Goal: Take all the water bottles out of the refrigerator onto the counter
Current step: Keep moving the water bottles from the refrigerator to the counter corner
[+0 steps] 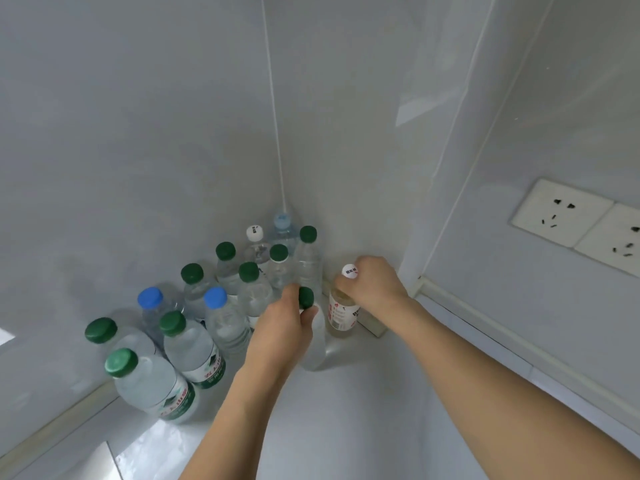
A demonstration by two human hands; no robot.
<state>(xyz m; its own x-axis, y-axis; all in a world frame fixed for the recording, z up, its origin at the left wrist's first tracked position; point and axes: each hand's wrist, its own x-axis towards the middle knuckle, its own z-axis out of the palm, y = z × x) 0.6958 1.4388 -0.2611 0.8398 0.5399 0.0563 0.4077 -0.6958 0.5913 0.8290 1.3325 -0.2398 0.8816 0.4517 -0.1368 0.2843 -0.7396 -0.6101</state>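
Observation:
Several clear water bottles with green, blue and white caps stand clustered in the corner of the pale counter. My left hand grips the neck of a green-capped bottle that stands on the counter at the cluster's right side. My right hand is closed around the neck of a white-capped bottle with a red and white label, set against the wall strip. The refrigerator is out of view.
Pale walls meet in a corner behind the bottles. A double wall socket sits on the right wall. A raised cream strip runs along the counter's back edge. Bare counter surface lies in front of the bottles.

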